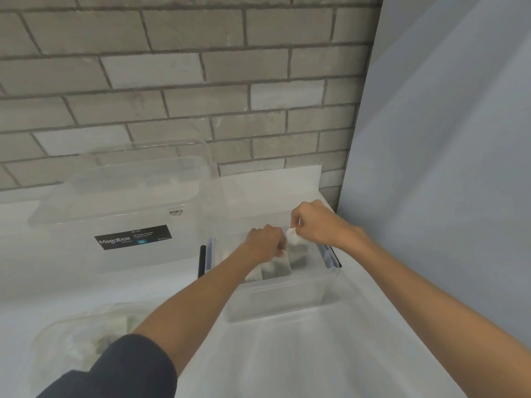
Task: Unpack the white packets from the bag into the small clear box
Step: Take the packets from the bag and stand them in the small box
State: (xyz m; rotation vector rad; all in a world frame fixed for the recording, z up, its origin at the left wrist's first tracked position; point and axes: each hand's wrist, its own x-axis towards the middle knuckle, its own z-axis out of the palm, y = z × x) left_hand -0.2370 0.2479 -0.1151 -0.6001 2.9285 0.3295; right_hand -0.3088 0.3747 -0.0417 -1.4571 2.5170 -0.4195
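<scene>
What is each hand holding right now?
Left hand: curled over the small clear box; what it holds cannot be told.
Right hand: pinches a white packet.

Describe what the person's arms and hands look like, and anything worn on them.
The left hand and the right hand are bare, with no gloves, rings or watch visible. A dark short sleeve covers the left upper arm and ends around the elbow. The right forearm is uncovered up to the frame edge.

We see soft, even, fairly bright light, leaving only faint shadows on the white tabletop (301, 354). The whole frame looks slightly blurred, and mortar lines of the brick wall (172, 67) bow with wide-angle distortion towards the edges
</scene>
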